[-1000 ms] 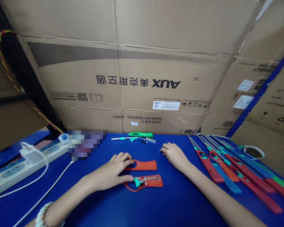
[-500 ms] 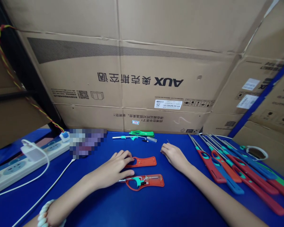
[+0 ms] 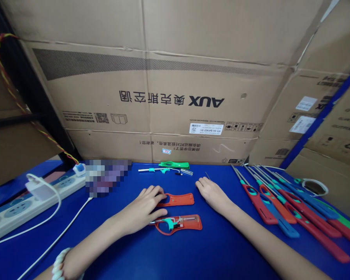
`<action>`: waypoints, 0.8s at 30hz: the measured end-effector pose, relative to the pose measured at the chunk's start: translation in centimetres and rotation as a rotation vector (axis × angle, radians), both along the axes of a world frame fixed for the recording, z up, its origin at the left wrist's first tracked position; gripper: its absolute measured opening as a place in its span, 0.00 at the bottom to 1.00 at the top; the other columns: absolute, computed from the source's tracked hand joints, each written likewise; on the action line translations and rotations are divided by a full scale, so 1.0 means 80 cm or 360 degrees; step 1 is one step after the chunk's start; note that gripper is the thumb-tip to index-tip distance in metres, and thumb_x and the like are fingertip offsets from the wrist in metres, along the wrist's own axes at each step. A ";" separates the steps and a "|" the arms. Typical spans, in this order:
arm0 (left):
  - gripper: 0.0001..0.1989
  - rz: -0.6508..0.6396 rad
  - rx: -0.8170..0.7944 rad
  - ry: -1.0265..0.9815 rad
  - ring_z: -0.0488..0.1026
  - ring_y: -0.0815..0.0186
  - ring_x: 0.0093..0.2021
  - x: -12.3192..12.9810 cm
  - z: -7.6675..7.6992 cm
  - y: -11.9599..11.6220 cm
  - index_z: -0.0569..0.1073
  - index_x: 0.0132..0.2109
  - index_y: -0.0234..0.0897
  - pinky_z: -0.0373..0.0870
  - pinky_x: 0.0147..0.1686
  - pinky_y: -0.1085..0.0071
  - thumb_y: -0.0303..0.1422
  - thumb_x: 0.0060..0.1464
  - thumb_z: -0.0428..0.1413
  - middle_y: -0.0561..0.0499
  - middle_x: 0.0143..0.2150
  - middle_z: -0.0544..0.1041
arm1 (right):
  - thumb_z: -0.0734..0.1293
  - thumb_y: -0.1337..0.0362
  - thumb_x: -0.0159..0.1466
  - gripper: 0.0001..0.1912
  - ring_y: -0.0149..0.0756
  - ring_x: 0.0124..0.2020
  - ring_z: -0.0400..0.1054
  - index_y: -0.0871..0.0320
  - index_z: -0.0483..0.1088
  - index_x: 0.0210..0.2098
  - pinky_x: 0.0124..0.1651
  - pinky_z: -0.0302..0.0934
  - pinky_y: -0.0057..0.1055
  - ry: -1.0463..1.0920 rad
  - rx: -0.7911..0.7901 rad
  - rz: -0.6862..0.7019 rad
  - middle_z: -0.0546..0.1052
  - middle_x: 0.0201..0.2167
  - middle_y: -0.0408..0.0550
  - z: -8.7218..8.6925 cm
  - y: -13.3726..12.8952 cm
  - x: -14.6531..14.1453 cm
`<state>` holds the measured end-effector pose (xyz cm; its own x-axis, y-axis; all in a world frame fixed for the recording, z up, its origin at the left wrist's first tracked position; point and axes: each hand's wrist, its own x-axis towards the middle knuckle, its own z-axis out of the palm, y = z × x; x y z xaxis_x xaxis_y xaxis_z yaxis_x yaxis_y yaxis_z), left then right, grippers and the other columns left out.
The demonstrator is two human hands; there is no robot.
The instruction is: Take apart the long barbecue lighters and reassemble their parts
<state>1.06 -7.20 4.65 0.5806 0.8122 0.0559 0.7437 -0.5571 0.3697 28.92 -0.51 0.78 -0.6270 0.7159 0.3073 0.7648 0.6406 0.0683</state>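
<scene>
My left hand [image 3: 148, 206] lies over the left ends of two orange lighter casing halves, thumb and fingers apart. Its fingers touch the upper, bare half [image 3: 182, 199]. The thumb rests by the lower half [image 3: 196, 223], which holds a clear fuel tank [image 3: 189, 219], a teal trigger [image 3: 171, 223] and a metal tube running under the hand. My right hand [image 3: 211, 192] is on the table to the right, fingers curled; their tips are partly hidden. A thin metal piece [image 3: 207, 175] shows just behind its knuckles; whether the fingers hold it is unclear.
A green casing half [image 3: 175, 165] and a tube-and-tank set [image 3: 163, 170] lie at the back. Several long-nosed lighters [image 3: 291, 206] are piled at right, near a tape roll [image 3: 313, 186]. A power strip [image 3: 20, 206] with cables sits left. Cardboard [image 3: 169, 74] walls the back.
My right hand has shifted slightly left, uncovering more of the thin metal piece behind it. The left hand stays almost still on the orange casing halves. The view has shifted a little.
</scene>
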 end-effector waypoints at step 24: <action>0.04 -0.0307 -0.0058 -0.0133 0.65 0.61 0.46 0.015 0.008 -0.010 0.72 0.42 0.41 0.59 0.47 0.65 0.34 0.59 0.56 0.52 0.43 0.72 | 0.59 0.78 0.63 0.11 0.38 0.37 0.62 0.57 0.66 0.32 0.41 0.58 0.34 0.0678 -0.0319 0.0221 0.73 0.32 0.46 0.029 -0.045 -0.034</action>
<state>2.26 -7.97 5.31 0.7202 0.6888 0.0831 0.5904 -0.6714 0.4481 26.24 -4.13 3.08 -0.5689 0.7058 0.4221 0.6045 0.7069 -0.3671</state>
